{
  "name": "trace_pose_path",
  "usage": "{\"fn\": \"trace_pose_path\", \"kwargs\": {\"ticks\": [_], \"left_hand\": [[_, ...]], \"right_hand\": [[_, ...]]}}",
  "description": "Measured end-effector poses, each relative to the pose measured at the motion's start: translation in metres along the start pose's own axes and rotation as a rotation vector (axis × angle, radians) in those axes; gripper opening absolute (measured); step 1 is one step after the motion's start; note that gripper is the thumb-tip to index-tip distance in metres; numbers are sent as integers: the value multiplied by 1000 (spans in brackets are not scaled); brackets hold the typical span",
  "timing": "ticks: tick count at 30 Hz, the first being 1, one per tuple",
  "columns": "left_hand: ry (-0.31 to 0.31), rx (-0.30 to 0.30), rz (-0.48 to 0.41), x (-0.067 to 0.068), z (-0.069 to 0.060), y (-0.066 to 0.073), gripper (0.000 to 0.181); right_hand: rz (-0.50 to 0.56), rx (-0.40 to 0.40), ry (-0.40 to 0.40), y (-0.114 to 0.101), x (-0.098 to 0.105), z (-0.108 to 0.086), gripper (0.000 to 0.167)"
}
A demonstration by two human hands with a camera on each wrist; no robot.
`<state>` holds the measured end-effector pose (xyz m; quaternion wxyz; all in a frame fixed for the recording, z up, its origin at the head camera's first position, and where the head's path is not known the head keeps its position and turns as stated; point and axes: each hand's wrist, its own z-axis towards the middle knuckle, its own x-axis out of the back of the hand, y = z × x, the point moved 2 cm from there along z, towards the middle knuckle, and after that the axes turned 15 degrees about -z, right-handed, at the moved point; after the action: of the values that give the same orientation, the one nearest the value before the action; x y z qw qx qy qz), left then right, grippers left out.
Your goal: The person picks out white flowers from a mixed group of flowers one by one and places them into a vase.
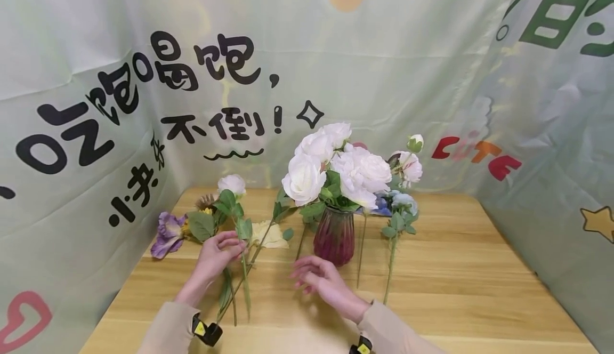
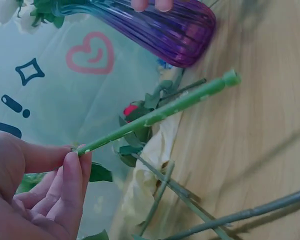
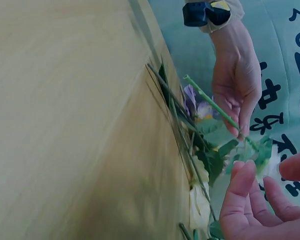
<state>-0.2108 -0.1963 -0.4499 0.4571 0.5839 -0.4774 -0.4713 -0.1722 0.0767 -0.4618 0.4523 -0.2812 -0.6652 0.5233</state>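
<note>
My left hand (image 1: 217, 255) pinches the green stem (image 2: 155, 116) of an artificial white flower (image 1: 232, 184) between thumb and fingers. The bloom points up and away, and the bare stem end hangs below the hand. My right hand (image 1: 326, 283) is held with loosely bent fingers and nothing in them, just in front of a ribbed purple glass vase (image 1: 334, 239). Several large white flowers (image 1: 307, 178) stand in that vase. In the right wrist view the left hand (image 3: 237, 85) appears beyond the right fingers.
Left on the wooden table (image 1: 455, 290) lie a purple flower (image 1: 168, 235), a cream flower (image 1: 269, 235) and crossing stems (image 2: 200, 210). Behind and right of the vase are a pale blue flower (image 1: 404, 202) and a pink-white flower (image 1: 409, 168). Printed cloth (image 1: 408, 87) surrounds the table.
</note>
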Motion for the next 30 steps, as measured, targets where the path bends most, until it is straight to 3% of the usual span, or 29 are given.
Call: {"fn": "trace_pose_path", "kwargs": {"ticks": [8,13,17,21,24,26,30], "left_hand": [[56,-100,-51,-8,-3,11,34],[51,-177,-99,-19,-6,20,30],[42,-241,-106,-25,-10,26,29],[53,-298,-96,-29,-13,31,26],[66,-335,-101,-32,-14,34,24],[74,-361,-107,-34,-15,35,23],[84,-424,-123,-38,-16,38,20]], "right_hand": [[-114,55,92,4,20,-4,36],[-173,100,172,11,41,-9,32],[-227,121,326,17,62,-14,29],[-291,217,565,18,84,-18,26],[-334,281,688,13,97,-18,29],[-373,271,694,15,106,-14,39],[-389,213,541,33,118,0,76]]}}
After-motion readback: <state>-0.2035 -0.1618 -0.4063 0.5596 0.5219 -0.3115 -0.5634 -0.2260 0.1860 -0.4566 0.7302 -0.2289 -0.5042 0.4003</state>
